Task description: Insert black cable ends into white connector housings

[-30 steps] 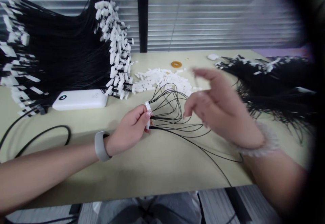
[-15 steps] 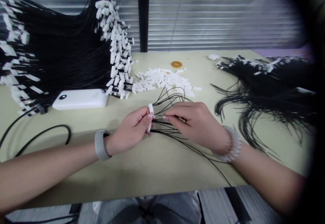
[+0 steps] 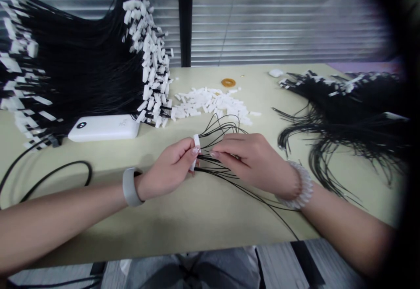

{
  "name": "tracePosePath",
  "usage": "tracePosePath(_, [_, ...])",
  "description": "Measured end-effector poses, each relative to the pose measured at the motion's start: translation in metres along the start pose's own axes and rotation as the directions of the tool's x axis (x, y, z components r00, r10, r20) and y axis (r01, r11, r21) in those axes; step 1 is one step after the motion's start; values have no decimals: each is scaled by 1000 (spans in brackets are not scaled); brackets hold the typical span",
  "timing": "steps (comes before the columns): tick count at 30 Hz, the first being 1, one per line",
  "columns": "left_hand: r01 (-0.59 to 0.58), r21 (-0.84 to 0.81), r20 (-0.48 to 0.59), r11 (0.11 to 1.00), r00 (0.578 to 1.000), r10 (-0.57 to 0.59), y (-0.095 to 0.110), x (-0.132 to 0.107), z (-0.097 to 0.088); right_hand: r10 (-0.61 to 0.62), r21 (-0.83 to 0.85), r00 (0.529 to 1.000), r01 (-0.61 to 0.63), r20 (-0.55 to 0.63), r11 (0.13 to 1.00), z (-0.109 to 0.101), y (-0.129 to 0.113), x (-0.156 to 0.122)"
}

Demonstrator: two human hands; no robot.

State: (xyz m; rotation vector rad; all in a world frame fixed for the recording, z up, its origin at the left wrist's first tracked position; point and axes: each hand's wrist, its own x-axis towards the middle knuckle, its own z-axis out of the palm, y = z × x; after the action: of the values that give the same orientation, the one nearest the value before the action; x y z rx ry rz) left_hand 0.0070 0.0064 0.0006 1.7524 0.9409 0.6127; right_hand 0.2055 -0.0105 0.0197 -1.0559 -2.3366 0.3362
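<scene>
My left hand pinches a small white connector at the table's middle, with several thin black wires fanning out of it to the right. My right hand is closed in a pinch on one of those black wires right beside the connector. A grey band is on my left wrist and a clear beaded bracelet on my right. Just beyond the hands lies a heap of loose white connectors.
A big stack of finished black wire bundles with white connectors fills the left. A white power bank and a black cable lie in front of it. Loose black wires pile at the right. An orange ring sits at the back.
My right hand came down from mid-air and closed on a wire next to the connector. The left hand tilted the connector slightly and otherwise stayed put.
</scene>
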Motion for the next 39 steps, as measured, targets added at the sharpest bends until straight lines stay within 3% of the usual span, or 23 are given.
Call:
tracePosePath(7, [-15,-7,13,1000,1000,15,-2,1,1,70,45,997,-72,27,996,0,1,1])
tracePosePath(13, [-32,34,17,999,999,31,1,1,1,38,148,998,-43,42,988,-2,3,4])
tracePosePath(26, [-30,68,15,997,999,29,1,2,0,12,35,998,-14,61,999,0,6,1])
tracePosePath(39, [-25,25,22,999,999,25,-1,2,0,11,27,1000,-12,29,1000,1,10,0])
